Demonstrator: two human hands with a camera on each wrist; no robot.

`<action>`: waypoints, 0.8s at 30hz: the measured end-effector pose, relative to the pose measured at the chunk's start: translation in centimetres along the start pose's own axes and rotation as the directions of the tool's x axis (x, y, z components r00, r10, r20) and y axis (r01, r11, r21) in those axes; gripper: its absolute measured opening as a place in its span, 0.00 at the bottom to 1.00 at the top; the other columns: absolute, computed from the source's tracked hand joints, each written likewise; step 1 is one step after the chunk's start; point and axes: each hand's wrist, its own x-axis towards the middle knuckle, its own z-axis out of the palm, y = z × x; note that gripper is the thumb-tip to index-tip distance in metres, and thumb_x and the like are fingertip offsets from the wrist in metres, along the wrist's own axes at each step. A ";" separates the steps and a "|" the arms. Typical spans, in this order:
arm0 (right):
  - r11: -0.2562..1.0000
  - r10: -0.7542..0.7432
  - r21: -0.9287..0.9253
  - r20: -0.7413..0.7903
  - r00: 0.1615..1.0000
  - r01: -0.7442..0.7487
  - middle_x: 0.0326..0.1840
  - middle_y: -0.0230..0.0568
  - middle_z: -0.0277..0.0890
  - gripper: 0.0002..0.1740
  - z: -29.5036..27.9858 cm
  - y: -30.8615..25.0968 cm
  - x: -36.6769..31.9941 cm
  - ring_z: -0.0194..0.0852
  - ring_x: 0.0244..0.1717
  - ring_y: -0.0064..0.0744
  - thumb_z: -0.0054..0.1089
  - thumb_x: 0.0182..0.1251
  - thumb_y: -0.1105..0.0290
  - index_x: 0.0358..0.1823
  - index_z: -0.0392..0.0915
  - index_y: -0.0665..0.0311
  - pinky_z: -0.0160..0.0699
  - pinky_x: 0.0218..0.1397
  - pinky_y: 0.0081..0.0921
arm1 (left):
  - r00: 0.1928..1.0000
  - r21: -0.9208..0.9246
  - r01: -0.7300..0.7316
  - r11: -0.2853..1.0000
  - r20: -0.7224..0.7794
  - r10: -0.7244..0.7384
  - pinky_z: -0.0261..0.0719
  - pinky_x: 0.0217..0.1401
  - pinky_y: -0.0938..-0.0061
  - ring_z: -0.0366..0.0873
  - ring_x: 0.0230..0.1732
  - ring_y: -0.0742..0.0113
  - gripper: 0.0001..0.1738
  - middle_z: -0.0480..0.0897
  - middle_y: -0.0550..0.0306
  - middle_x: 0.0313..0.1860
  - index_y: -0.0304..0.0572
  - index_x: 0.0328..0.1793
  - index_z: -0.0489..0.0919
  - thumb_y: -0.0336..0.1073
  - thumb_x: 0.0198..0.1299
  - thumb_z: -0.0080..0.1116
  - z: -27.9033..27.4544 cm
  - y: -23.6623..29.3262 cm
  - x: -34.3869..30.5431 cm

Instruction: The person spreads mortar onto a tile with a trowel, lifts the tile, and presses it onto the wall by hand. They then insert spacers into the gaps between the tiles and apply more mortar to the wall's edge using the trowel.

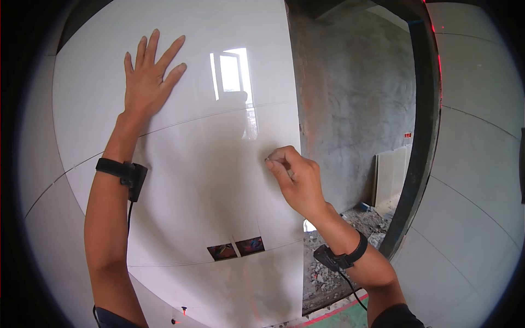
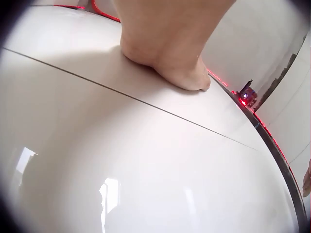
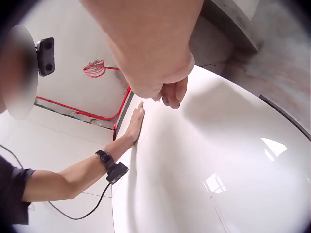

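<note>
Tiled in glossy white, the wall (image 1: 235,295) ends at a vertical edge, with an unfinished room beyond it. The left hand (image 1: 147,82) lies flat, fingers straight and spread, palm pressed against the upper tile (image 1: 93,60); it holds nothing. The right hand (image 1: 295,177) has its fingers curled inward, with the thumb and forefinger tips brought together and touching the lower tile (image 1: 202,186) near its right edge. Whether anything is pinched between them cannot be told. The two hands are well apart, the left high and the right lower, toward the tile edge. A thin horizontal joint (image 1: 208,117) separates the upper tile from the lower tile and passes behind the left forearm just below the wrist. Each wrist carries a black strap (image 1: 112,167) with a cabled unit. At the bottom edge of the lower tile, a rectangular cutout (image 1: 236,249) exposes two recessed boxes. Past the tile edge stands a grey concrete wall (image 1: 355,98), with spare tiles (image 1: 391,175) leaning upright against it and rubble (image 1: 328,276) on the floor. A red laser line (image 1: 439,60) runs along the dark door frame (image 1: 421,136).
</note>
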 end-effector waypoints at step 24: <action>0.961 0.246 0.146 -0.072 0.967 -0.234 0.32 0.38 0.79 0.05 1.1 0.3 -5.6 0.76 0.31 0.24 0.67 0.63 0.80 0.36 0.78 0.69 0.75 0.37 0.21 | 0.520 -0.539 -0.781 0.315 -0.283 0.806 0.72 0.62 0.61 0.73 0.52 0.56 0.11 0.77 0.56 0.41 0.39 0.34 0.79 0.36 0.52 0.70 -4.1 15.5 11.9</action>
